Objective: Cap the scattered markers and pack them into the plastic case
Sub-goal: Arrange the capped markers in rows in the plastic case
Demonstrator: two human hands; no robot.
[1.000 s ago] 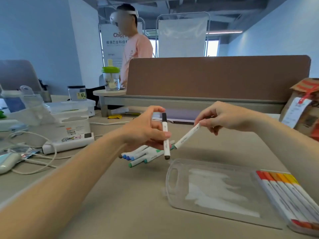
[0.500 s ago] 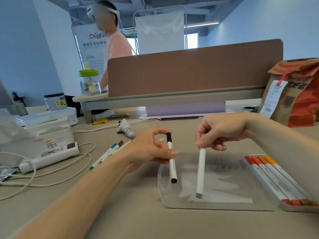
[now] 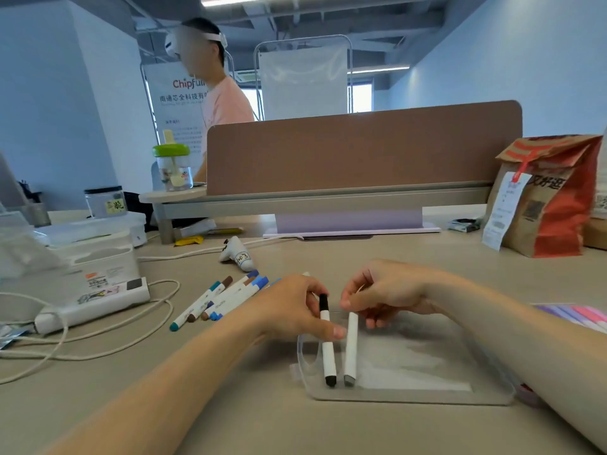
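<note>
A clear plastic case point(image 3: 427, 394) lies open on the desk in front of me. My left hand point(image 3: 295, 310) pinches a white marker with black caps point(image 3: 327, 349), its lower end down in the case's left part. Right beside it, my right hand point(image 3: 384, 293) pinches the top of a white marker with a grey cap point(image 3: 350, 348), which also reaches into the case. Several capped markers point(image 3: 220, 302) in blue, teal and brown lie loose on the desk to the left. More markers point(image 3: 578, 315), pink and purple, show behind my right forearm.
A white power strip point(image 3: 92, 303) and looping cables point(image 3: 108, 336) lie at the left beside white boxes. A small white controller point(image 3: 238, 254) sits behind the loose markers. A brown paper bag point(image 3: 545, 198) stands at the right. A brown divider point(image 3: 361, 149) closes the back; a person stands beyond it.
Both hands have come down and closer together, bringing the two markers from the air above the desk into the left part of the case. The view has tilted and shifted right.
</note>
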